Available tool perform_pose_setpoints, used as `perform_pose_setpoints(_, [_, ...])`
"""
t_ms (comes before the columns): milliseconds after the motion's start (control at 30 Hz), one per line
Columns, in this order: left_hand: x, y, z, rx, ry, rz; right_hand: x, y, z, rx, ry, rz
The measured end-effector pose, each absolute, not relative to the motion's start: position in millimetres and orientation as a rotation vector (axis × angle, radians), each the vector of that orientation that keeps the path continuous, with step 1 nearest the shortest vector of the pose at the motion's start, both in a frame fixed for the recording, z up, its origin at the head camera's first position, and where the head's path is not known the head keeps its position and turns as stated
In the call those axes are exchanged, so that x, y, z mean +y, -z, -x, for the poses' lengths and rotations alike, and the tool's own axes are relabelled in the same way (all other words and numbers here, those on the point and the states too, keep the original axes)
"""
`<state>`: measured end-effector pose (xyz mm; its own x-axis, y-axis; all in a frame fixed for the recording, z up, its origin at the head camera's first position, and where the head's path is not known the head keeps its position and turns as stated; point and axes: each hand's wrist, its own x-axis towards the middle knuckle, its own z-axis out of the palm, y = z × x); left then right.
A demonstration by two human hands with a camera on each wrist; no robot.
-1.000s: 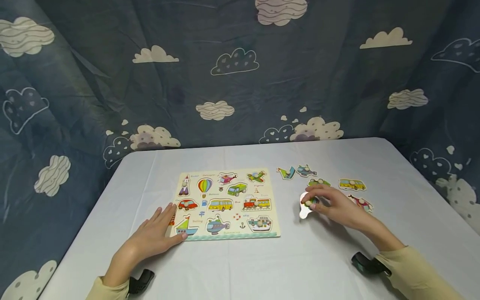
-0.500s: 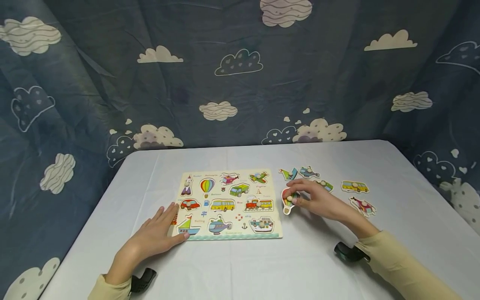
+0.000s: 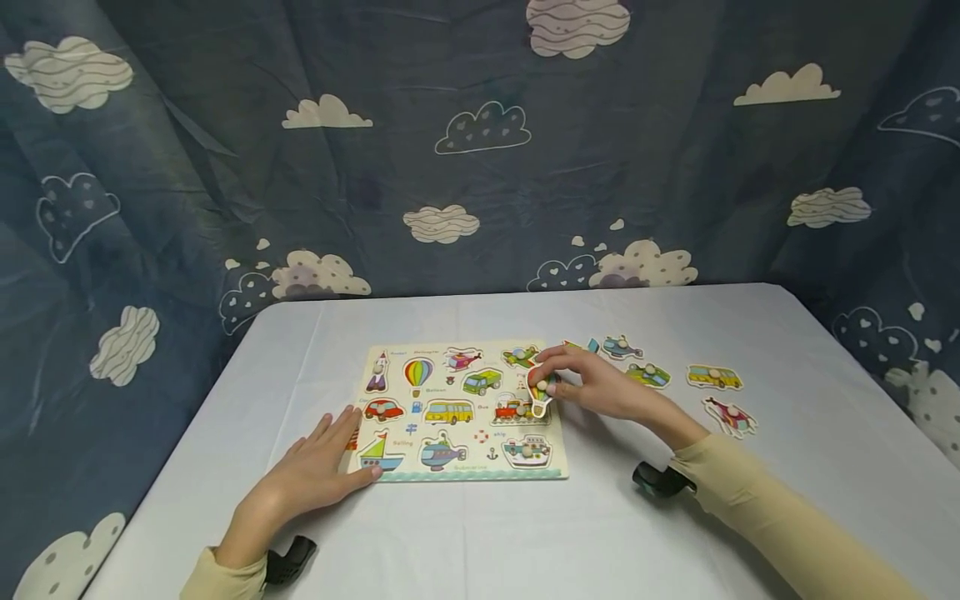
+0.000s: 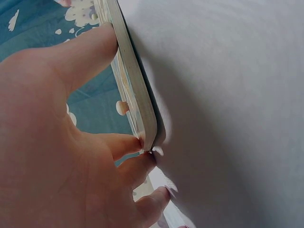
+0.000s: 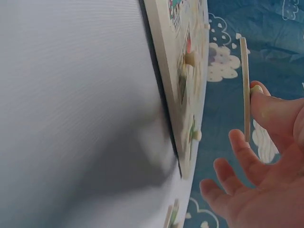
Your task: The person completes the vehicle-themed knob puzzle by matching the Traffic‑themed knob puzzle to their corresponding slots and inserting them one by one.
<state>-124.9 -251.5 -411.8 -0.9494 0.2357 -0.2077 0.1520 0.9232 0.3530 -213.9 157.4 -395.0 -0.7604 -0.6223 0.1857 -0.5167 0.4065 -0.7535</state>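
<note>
A wooden knob puzzle board (image 3: 442, 477) with printed vehicles lies on the white table. My left hand (image 3: 315, 467) rests at its left edge, thumb on the near left corner and fingers spread along the side. In the left wrist view the thumb (image 4: 90, 52) presses the board's edge. Over the board's right side, my right hand (image 3: 600, 387) pinches a hot-air balloon puzzle piece (image 3: 537, 404) by its knob. Seen edge-on in the right wrist view, the balloon piece (image 5: 245, 90) is raised clear of the board, other fingers loosely bent. The printed balloon (image 3: 418, 373) is at the upper left.
Right of the board lie loose pieces: a submarine (image 3: 621, 347), a green truck (image 3: 648, 375), a yellow bus (image 3: 714, 377) and a helicopter (image 3: 731, 417). A sailboat piece (image 3: 592, 345) is partly hidden behind the right hand. Train (image 3: 517, 410) and ship (image 3: 527, 452) pieces sit on the board.
My right hand has carried the balloon piece leftward from beside the loose pieces to above the board's right side. My left hand stays at the board's edge.
</note>
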Motion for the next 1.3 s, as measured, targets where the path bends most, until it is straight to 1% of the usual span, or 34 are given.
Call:
perform_pose_setpoints(233, [-251.1,411.3,123.5,2.831,-0.498,-0.282,133.2,394.6,228.2,2.488,1.253,1.032])
perform_pose_setpoints(1000, [-252.4,412.4,127.3,2.840,-0.499,-0.278,49.2,391.9,285.6,2.346,1.130,1.177])
perform_pose_setpoints(1300, [-252.6,411.2,127.7,2.826,-0.486,-0.259,18.9,393.1,298.7,2.336,1.052,1.215])
